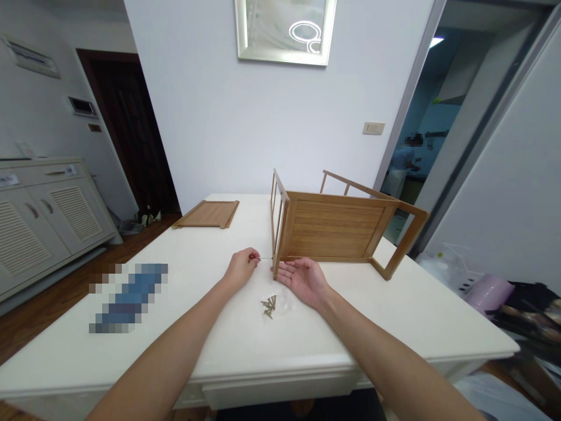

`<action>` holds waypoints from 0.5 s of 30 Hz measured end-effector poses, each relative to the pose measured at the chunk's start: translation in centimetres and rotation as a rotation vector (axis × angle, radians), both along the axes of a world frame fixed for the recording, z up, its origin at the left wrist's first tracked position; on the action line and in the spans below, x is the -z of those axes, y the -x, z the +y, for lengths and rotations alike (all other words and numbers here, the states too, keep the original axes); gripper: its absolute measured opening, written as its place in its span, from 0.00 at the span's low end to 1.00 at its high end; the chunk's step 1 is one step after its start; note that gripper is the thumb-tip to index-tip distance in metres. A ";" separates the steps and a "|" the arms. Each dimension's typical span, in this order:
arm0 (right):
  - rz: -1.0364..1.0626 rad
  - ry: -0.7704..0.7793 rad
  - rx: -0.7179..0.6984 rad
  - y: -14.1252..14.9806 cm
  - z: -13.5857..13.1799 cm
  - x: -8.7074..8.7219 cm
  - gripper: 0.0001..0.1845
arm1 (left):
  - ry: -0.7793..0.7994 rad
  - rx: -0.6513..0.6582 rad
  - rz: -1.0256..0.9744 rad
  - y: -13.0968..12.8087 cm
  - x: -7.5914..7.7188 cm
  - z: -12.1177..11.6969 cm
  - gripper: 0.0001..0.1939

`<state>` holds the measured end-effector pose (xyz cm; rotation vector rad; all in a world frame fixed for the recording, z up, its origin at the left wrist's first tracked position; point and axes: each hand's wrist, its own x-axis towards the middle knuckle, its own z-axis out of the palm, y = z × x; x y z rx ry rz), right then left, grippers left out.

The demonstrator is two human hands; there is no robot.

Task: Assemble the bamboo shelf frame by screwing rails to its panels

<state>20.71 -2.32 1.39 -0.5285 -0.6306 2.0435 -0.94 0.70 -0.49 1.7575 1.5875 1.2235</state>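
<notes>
A partly assembled wooden rack (337, 227), with a slatted panel and open frames at both ends, stands on the white table (184, 327). My left hand (242, 266) pinches a thin metal hex key (265, 258), whose far end meets the rack's left side frame (280, 234) near the bottom. Palm up, my right hand (305, 282) has its fingers stretched out against the lower part of that frame; the fingertips reach past its edge. Just in front of the hands, several brass-coloured screws (269, 305) lie on a clear plastic bag (284, 302).
A separate wooden panel (210, 214) lies flat at the table's back left. Towards the left edge is a blurred blue item (135, 295). Behind the table rises a white wall (210, 117). A person (401, 161) stands in the room beyond the right doorway.
</notes>
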 end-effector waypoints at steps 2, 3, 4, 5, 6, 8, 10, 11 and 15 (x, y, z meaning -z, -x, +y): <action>-0.010 0.003 0.001 0.0 0.0 -0.1 0.04 | 0.078 -0.003 -0.138 0.0 -0.2 0.0 0.02; -0.014 0.006 0.002 0.0 0.0 -0.1 0.04 | 0.114 -0.003 -0.193 0.0 -0.3 -0.1 0.01; -0.016 0.009 0.001 0.0 0.0 -0.1 0.04 | 0.148 0.002 -0.242 0.0 -0.4 -0.2 0.02; -0.017 0.010 0.000 0.0 0.0 -0.2 0.04 | 0.181 0.014 -0.294 0.0 -0.6 -0.3 0.03; -0.016 0.010 -0.001 0.0 0.0 -0.2 0.04 | 0.214 0.029 -0.353 0.0 -0.8 -0.4 0.04; -0.011 0.009 -0.003 0.0 -0.1 -0.2 0.04 | 0.288 0.062 -0.510 0.0 -1.1 -0.7 0.07; -0.007 0.015 0.002 0.0 -0.1 -0.3 0.04 | 0.355 0.084 -0.663 0.0 -1.4 -0.9 0.07; -0.006 0.019 0.005 0.0 -0.1 -0.3 0.04 | 0.374 0.086 -0.704 0.0 -1.5 -0.9 0.07; -0.007 0.024 0.005 0.0 -0.1 -0.2 0.04 | 0.401 0.083 -0.746 0.1 -1.5 -1.1 0.07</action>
